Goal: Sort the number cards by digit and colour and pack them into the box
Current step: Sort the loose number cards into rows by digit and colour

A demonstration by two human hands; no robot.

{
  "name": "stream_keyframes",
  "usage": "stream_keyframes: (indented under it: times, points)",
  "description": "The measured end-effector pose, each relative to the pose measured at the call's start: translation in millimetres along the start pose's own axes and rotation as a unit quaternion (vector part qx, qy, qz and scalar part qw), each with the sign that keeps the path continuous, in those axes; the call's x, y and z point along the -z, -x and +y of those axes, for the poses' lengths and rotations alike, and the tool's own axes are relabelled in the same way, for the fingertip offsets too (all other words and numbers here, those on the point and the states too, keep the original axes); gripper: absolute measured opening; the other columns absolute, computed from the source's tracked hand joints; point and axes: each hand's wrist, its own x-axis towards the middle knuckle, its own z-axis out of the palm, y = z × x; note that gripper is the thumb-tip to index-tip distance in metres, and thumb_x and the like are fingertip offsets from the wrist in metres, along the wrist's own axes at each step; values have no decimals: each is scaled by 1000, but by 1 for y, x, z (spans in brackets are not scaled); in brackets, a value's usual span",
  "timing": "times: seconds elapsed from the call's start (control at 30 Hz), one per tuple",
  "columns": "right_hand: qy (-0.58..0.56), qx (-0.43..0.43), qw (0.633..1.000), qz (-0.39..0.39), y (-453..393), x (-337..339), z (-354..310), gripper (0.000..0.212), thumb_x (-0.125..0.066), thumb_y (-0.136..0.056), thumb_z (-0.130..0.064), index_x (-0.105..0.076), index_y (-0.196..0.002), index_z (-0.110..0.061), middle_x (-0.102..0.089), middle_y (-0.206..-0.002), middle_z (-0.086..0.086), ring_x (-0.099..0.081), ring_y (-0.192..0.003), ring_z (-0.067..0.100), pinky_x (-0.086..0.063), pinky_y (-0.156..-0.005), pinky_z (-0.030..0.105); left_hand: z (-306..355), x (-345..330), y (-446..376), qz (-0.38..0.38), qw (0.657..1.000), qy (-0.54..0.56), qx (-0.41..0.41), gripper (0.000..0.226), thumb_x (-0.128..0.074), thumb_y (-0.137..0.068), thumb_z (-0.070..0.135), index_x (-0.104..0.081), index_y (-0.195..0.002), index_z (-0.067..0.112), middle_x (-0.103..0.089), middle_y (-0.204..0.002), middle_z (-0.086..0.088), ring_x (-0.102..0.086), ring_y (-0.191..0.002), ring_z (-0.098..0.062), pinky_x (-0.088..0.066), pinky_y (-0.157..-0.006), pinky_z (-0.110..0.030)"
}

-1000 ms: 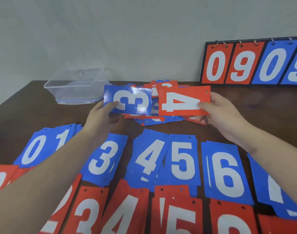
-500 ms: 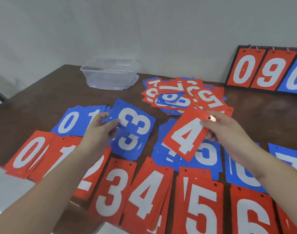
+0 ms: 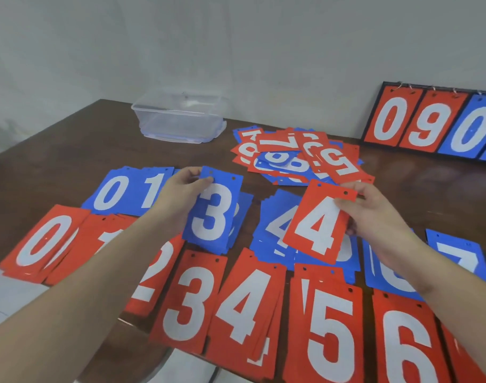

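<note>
My left hand [image 3: 179,193] pinches a blue 3 card [image 3: 212,211] by its top left corner, just above the blue 3 pile [image 3: 240,214]. My right hand [image 3: 374,214] pinches a red 4 card [image 3: 318,222] at its top right, over the blue 4 pile [image 3: 275,225]. Sorted blue piles 0 [image 3: 112,193] and 1 lie in a back row. Red piles 0 [image 3: 42,239], 3 [image 3: 192,302], 4 [image 3: 244,308], 5 [image 3: 327,327] and 6 [image 3: 405,344] lie in the front row. An unsorted heap [image 3: 297,156] lies behind. The clear plastic box [image 3: 178,117] stands at the back left.
A flip scoreboard [image 3: 432,123] showing 0, 9, 0 leans on the wall at the back right. A blue 7 card [image 3: 457,255] lies at the right. The table's front edge runs under the red row, with pale floor below at the left.
Both hands have come down from the unsorted heap toward the sorted rows with their cards. The blue 3 and the red 4 have turned from sideways to upright.
</note>
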Motion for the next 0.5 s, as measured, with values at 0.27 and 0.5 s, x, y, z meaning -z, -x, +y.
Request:
stream_keyframes:
  times: [0.27,0.5]
  points:
    - [10,-12,1000,3,15,10,0,22,-65,-98,-28,-56,-118,-28,-75,-103,4,-75,-94,25,-60,-87,52,-24,-19,-34,-14,885,-437,-162,27,-66,-94,18,-59,-118,27,-61,-113,5,-57,-105,-20,-49,-83,-33]
    - [33,-31,998,-49,32,19,-6,20,-67,-96,-12,-55,-111,-17,-76,-101,11,-75,-91,26,-62,-83,45,-25,-23,-26,6,833,-495,-246,32,-70,-90,22,-64,-121,29,-48,-138,4,-33,-137,-25,-26,-108,-45]
